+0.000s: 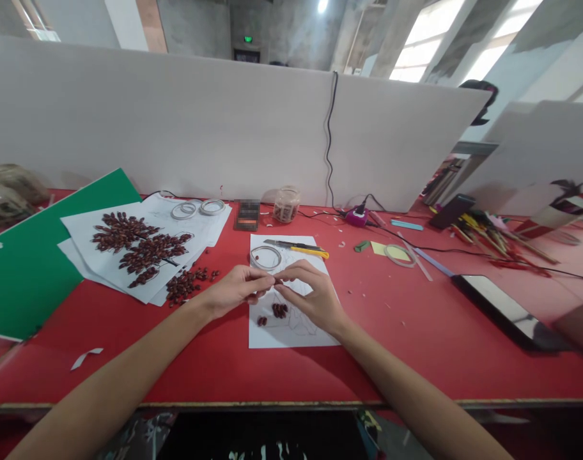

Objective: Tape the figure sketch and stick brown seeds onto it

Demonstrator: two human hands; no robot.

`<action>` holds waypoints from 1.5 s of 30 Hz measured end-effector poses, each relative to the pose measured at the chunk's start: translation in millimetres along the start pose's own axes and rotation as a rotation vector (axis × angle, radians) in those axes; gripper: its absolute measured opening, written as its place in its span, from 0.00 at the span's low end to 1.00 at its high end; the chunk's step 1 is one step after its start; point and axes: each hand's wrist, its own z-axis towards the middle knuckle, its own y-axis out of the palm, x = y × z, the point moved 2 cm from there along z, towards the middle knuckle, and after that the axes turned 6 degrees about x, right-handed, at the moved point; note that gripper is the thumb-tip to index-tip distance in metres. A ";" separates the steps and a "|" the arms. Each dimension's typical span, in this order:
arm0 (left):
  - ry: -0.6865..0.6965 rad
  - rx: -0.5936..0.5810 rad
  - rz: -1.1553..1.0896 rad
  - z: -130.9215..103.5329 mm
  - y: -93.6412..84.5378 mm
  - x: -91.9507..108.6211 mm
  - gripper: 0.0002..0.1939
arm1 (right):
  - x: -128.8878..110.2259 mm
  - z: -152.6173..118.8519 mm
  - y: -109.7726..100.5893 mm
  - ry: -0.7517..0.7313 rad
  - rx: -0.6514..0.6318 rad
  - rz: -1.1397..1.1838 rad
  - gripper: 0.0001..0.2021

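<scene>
Above a white paper with a pencil drawing (320, 300), my left hand (236, 287) and my right hand (313, 294) meet fingertip to fingertip. Both are closed in a pinch on a small dark brown seed (277, 280), mostly covered by the fingers. A small cluster of brown seeds (280, 310) lies on the paper below the hands, with a smaller group to its left. A roll of clear tape (265, 257) and a yellow utility knife (301, 247) rest on the paper's far part. Left of my left hand is a loose pile of brown seeds (183, 286).
On the red table (392, 358), papers at left carry a tree shape made of seeds (140, 246), beside a green board (46, 275). A jar (286, 204), a phone (247, 215) and a purple socket block (357, 216) stand behind. A tablet (505, 310) lies right.
</scene>
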 end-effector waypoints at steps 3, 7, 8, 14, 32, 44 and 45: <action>0.078 0.077 0.214 -1.8 -8.5 4.6 0.21 | -3.9 -11.3 0.8 0.122 -0.083 -0.046 0.04; 0.215 0.186 0.465 -9.1 -18.0 11.9 0.18 | -14.1 -30.7 7.0 0.214 -0.243 -0.214 0.04; 0.232 0.189 0.509 -11.4 -18.8 12.6 0.17 | -16.4 -34.0 8.9 0.219 -0.265 -0.254 0.04; 0.260 0.155 0.662 -21.5 -16.4 11.0 0.14 | -21.0 -37.9 15.8 0.243 -0.315 -0.352 0.05; 0.338 -0.052 0.789 -43.9 -1.2 -2.5 0.09 | -14.9 -45.7 19.2 0.074 -0.230 -0.344 0.04; 0.325 -0.059 0.875 -44.7 -0.1 -4.5 0.10 | -13.3 -46.3 19.8 0.121 -0.268 -0.264 0.06; 0.325 -0.059 0.872 -44.5 0.7 -4.4 0.10 | -13.4 -46.7 20.0 0.112 -0.263 -0.272 0.06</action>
